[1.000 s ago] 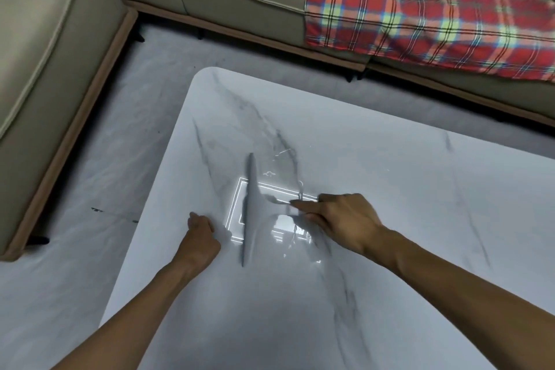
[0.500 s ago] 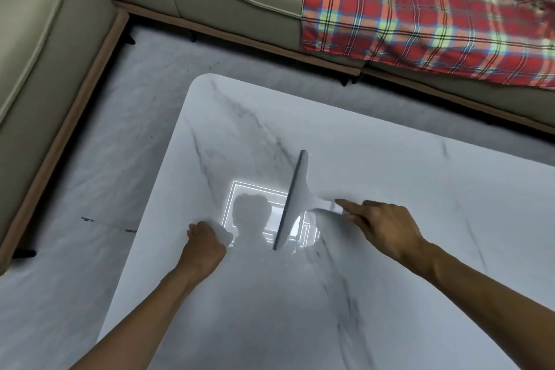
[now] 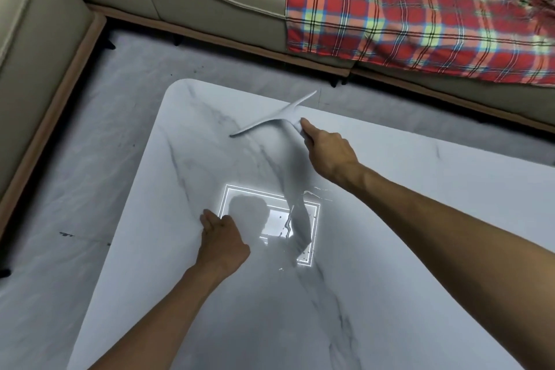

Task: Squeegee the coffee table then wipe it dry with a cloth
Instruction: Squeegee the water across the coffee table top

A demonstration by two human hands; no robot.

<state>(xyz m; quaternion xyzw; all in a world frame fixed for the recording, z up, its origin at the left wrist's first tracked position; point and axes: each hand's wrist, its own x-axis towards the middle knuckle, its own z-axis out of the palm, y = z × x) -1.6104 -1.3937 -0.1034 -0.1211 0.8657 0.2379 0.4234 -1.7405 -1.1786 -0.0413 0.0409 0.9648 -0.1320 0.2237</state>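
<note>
head view: right hand (image 3: 327, 150) grips squeegee (image 3: 270, 122) at far edge of coffee table (image 3: 420, 219).

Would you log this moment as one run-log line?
step: squeegeeing | right hand: grips squeegee at far edge | left hand: rests on coffee table | surface: wet streaks
</note>
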